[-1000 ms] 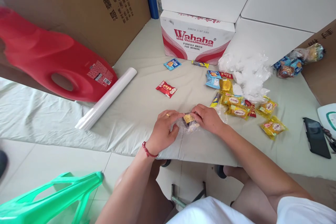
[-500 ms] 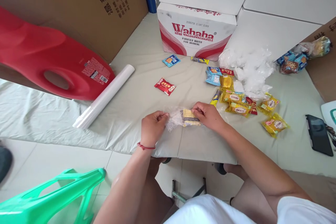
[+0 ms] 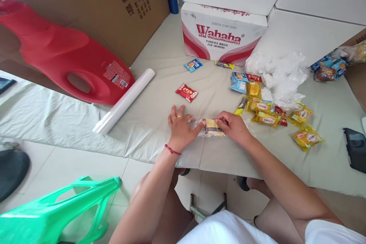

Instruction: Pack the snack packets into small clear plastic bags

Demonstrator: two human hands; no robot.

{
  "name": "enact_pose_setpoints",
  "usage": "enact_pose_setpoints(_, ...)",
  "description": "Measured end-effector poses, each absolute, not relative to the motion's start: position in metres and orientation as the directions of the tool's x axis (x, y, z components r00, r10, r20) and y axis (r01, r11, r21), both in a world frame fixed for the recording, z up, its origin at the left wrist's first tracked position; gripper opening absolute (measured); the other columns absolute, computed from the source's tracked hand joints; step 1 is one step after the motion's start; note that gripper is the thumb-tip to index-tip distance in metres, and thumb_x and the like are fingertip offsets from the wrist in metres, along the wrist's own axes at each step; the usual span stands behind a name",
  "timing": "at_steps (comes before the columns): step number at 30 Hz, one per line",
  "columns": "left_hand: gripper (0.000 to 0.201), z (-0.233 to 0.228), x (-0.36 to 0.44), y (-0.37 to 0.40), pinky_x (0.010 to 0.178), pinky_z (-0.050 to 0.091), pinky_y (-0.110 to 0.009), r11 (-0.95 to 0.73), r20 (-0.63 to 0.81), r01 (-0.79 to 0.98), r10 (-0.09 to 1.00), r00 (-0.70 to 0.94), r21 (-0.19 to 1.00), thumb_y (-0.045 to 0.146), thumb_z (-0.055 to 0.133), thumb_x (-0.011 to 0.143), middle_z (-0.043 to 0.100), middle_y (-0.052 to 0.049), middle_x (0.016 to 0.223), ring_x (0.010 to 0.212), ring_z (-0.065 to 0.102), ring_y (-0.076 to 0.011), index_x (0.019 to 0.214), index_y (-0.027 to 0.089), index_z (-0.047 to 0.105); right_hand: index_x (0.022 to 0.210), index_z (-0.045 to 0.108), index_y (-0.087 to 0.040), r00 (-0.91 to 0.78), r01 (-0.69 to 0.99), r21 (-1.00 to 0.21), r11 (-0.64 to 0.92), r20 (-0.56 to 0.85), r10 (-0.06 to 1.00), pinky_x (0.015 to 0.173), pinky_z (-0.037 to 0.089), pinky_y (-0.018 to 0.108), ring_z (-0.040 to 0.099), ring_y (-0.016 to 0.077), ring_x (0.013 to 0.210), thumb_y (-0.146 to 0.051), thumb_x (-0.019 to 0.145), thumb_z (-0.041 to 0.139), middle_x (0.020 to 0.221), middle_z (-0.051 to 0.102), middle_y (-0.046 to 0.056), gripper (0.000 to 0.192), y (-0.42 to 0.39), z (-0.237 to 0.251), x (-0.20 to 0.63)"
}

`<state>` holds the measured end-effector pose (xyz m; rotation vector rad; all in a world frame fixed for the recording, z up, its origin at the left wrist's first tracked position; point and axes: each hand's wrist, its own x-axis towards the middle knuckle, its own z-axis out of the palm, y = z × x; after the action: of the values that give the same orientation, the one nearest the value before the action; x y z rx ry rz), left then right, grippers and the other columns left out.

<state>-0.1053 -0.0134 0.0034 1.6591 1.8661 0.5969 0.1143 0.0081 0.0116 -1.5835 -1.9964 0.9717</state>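
A small yellow and dark brown snack packet [image 3: 215, 128] lies near the table's front edge, in a crinkled clear plastic wrap [image 3: 196, 122]. At its left end, my left hand [image 3: 183, 129] has thumb and forefinger on the wrap, the thumb against the packet; its other fingers are raised and spread. My right hand [image 3: 233, 126] pinches the packet's right end. Just beyond lies a red snack packet [image 3: 187, 92], with a blue snack packet [image 3: 193, 65] farther back. Near my right hand are a yellow and dark stick packet [image 3: 240, 106] and several yellow cake packets [image 3: 267, 119].
A pile of clear plastic bags [image 3: 281, 76] sits before white boxes [image 3: 314, 34] and a Wahaba carton [image 3: 223, 38]. On the left are a white film roll [image 3: 124, 101], a red jug [image 3: 100, 87] and a cardboard box [image 3: 94, 15]. A black phone [image 3: 356, 148] lies far right; a green stool [image 3: 65, 213] stands below.
My left hand has moved in against the packet, bringing the loose wrap closer and spreading its outer fingers. My right hand keeps its pinch. The view has shifted slightly left.
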Motion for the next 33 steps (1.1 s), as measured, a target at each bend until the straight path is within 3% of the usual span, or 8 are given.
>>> enact_pose_setpoints(4, 0.027, 0.006, -0.109, -0.014, 0.115, 0.034, -0.055, 0.088, -0.108, 0.637, 0.994, -0.007, 0.766, 0.037, 0.069, 0.079, 0.052, -0.017, 0.145, 0.150, 0.029, -0.0393, 0.068, 0.020, 0.052, 0.082, 0.067, -0.021, -0.261, 0.600, -0.800, 0.013, -0.179, 0.949, 0.054, 0.032, 0.025, 0.048, 0.0127, 0.056, -0.044, 0.092, 0.059, 0.063, 0.060, -0.003, 0.026, 0.013, 0.013, 0.116)
enact_pose_setpoints(7, 0.029, 0.008, -0.121, -0.016, 0.086, 0.050, -0.036, 0.091, -0.131, 0.460, 0.990, 0.056, 0.883, 0.040, 0.062, 0.083, 0.066, -0.009, 0.107, 0.108, 0.061, -0.0249, 0.070, 0.023, 0.042, 0.079, 0.068, -0.020, -0.258, 0.618, -0.786, 0.013, -0.187, 0.948, 0.055, 0.033, 0.025, 0.047, 0.0129, 0.056, -0.046, 0.095, 0.057, 0.062, 0.057, -0.003, 0.032, 0.014, 0.011, 0.116)
enact_pose_setpoints(11, 0.033, 0.007, -0.125, -0.015, 0.059, 0.035, -0.026, 0.212, -0.240, 0.435, 0.971, 0.009, 0.875, 0.042, 0.059, 0.085, 0.044, 0.006, 0.062, 0.060, 0.044, -0.0128, 0.070, 0.024, 0.036, 0.097, 0.073, -0.020, -0.260, 0.742, -0.624, 0.248, 0.073, 0.963, 0.066, 0.040, 0.029, 0.056, 0.0177, 0.074, -0.037, 0.097, 0.057, 0.085, 0.066, 0.005, 0.023, 0.009, 0.004, 0.112)
enact_pose_setpoints(14, 0.028, 0.006, -0.125, -0.011, 0.059, 0.033, -0.026, 0.223, -0.223, 0.501, 0.973, -0.060, 0.836, 0.038, 0.064, 0.080, 0.043, 0.007, 0.062, 0.060, 0.041, -0.0120, 0.070, 0.023, 0.042, 0.113, 0.073, -0.023, -0.454, 0.709, -0.441, 0.550, 0.312, 0.835, 0.078, 0.043, 0.034, 0.053, 0.0218, 0.089, -0.020, 0.097, 0.052, 0.103, 0.065, 0.009, 0.027, 0.008, 0.000, 0.110)
enact_pose_setpoints(17, 0.025, 0.009, -0.128, -0.009, 0.061, 0.036, -0.027, 0.281, -0.251, 0.512, 0.959, -0.129, 0.812, 0.045, 0.061, 0.082, 0.049, 0.005, 0.064, 0.062, 0.045, -0.0138, 0.076, 0.023, 0.050, 0.110, 0.076, -0.026, -0.661, 0.550, -0.398, 0.734, 0.329, 0.674, 0.076, 0.043, 0.033, 0.049, 0.0206, 0.086, -0.009, 0.095, 0.049, 0.097, 0.066, 0.007, 0.034, 0.009, -0.005, 0.110)
enact_pose_setpoints(21, 0.038, 0.018, -0.138, -0.013, 0.062, 0.040, -0.029, 0.242, -0.309, 0.686, 0.951, -0.027, 0.686, 0.056, 0.072, 0.069, 0.058, -0.001, 0.079, 0.071, 0.054, -0.0197, 0.083, 0.022, 0.061, 0.110, 0.078, -0.028, -0.666, 0.520, -0.463, 0.717, 0.306, 0.680, 0.075, 0.042, 0.035, 0.049, 0.0205, 0.085, -0.010, 0.094, 0.055, 0.095, 0.067, 0.008, 0.033, 0.014, -0.008, 0.113)
enact_pose_setpoints(25, 0.025, 0.021, -0.153, -0.016, 0.068, 0.046, -0.033, 0.120, -0.314, 0.727, 0.940, 0.137, 0.676, 0.046, 0.069, 0.071, 0.059, -0.006, 0.089, 0.077, 0.056, -0.0214, 0.070, 0.021, 0.065, 0.110, 0.078, -0.032, -0.637, 0.526, -0.519, 0.674, 0.284, 0.717, 0.077, 0.042, 0.037, 0.049, 0.0202, 0.085, -0.009, 0.094, 0.054, 0.096, 0.067, 0.007, 0.037, 0.014, -0.009, 0.115)
enact_pose_setpoints(33, 0.035, 0.033, -0.155, -0.014, 0.083, 0.056, -0.037, 0.419, -0.423, 0.069, 0.905, 0.045, 0.905, 0.049, 0.074, 0.071, 0.062, 0.001, 0.082, 0.081, 0.061, -0.0168, 0.074, 0.020, 0.054, 0.110, 0.078, -0.032, -0.637, 0.564, -0.448, 0.694, 0.299, 0.710, 0.074, 0.042, 0.033, 0.044, 0.0205, 0.084, -0.001, 0.088, 0.054, 0.096, 0.066, 0.004, 0.045, 0.009, -0.011, 0.111)
